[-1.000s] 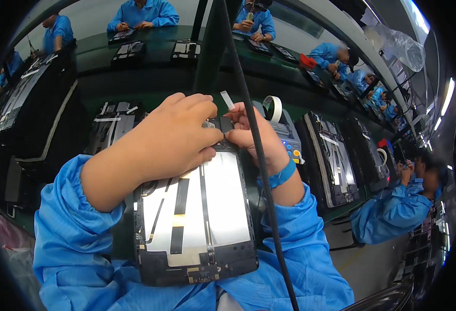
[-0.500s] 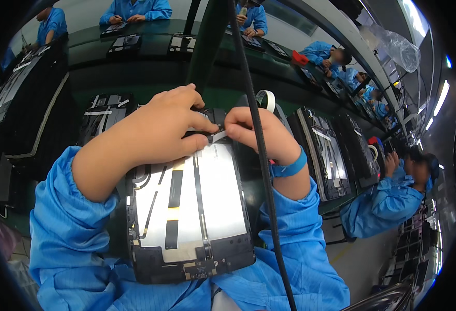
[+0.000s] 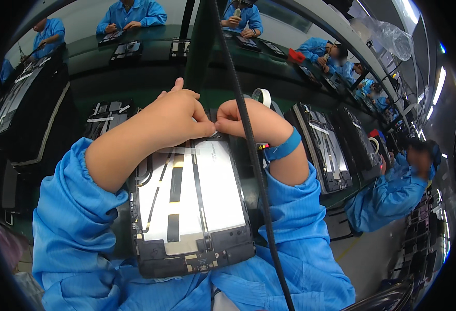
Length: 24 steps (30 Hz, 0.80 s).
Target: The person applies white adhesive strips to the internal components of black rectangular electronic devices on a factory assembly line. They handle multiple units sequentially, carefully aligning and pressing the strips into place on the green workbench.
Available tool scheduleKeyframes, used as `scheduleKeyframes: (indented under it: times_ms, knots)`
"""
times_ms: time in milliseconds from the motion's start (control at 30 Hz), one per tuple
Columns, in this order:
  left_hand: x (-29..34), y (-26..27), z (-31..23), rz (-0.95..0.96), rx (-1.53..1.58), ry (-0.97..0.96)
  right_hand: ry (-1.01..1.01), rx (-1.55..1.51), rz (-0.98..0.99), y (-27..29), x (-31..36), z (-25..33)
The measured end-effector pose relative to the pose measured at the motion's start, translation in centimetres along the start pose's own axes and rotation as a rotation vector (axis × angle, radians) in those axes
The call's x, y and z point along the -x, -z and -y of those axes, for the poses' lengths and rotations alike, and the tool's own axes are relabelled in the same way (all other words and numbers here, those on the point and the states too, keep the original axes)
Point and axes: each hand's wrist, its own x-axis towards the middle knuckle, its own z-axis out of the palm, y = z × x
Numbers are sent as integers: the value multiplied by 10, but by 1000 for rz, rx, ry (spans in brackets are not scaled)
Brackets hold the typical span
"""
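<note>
An opened tablet (image 3: 217, 197) lies in front of me, its bright silver plate, dark strips and small circuit board exposed. Both hands meet at its far edge. My left hand (image 3: 173, 114) reaches over the upper left, thumb and forefinger closed at the tips, other fingers partly raised. Opposite it, my right hand (image 3: 251, 120) pinches the end of a pale tape strip (image 3: 216, 132), of which only a bit shows between the fingertips. Whatever lies in the left fingertips is hidden. A translucent tape piece (image 3: 182, 151) crosses the plate's upper left.
Stacked opened tablets stand at the right (image 3: 324, 150) and far left (image 3: 18, 106); another tablet (image 3: 106, 116) lies behind my left arm. A white tape roll (image 3: 262, 97) stands beyond my right hand. A black cable (image 3: 254, 150) hangs across the view. Co-workers in blue (image 3: 132, 15) sit around.
My left thumb and forefinger have drawn together and moved closer to my right fingertips. The pale strip between the hands shows less. The view has shifted slightly.
</note>
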Motion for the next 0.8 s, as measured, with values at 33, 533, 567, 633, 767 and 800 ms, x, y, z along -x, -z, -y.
scheduleKeyframes:
  times_ms: [33,533,567,633,767,800]
  knots:
    - [-1,1,-1,8,-34,-3,-57,-16,-6,-1,0,0]
    - [118,-33,63,-624,568,-58,114,-394,-565,-97,109,-1]
    - [146,-50,61,-560,608,44,108,-391,-417,-102,122,6]
    - [166,-80,50,-473,788,129,93,-623,-203,-116,129,16]
    - [171,-64,9,-402,895,77,196,-852,-192,-95,121,60]
    - [181,-52,0,-432,964,51,242,-858,-180,-92,114,72]
